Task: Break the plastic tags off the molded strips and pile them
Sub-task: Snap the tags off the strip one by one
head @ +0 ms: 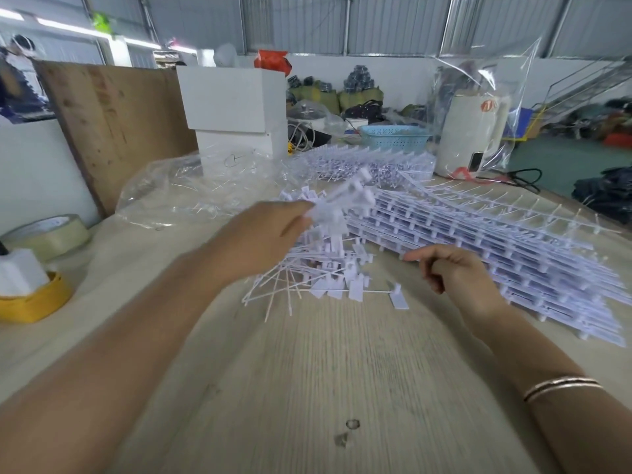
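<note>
A: We've got a bunch of loose tags (pixel 342 203) pinched at the fingertips of our left hand (pixel 270 241), lifted just above the pile of broken-off tags (pixel 328 268). The bunch is blurred, so we can't count what's in it.

B: And our right hand (pixel 458 271)?

A: It's loosely curled and holding nothing, as far as we can tell, with one finger stretched toward the pile. It hovers beside the near edge of the stack of molded strips (pixel 496 248).

B: So how do we do this bit well?

A: We'd judge the step to be dropping the handful. We should let go low and right over the heap, so the tags land on it instead of scattering across the wooden table (pixel 325 371). One stray tag (pixel 398 299) already lies just apart from the pile, on our side of it.

B: And the fresh strips?

A: Right of the pile, touching its far edge. The right hand is closest, so it could take the top strip while the left empties.
</note>
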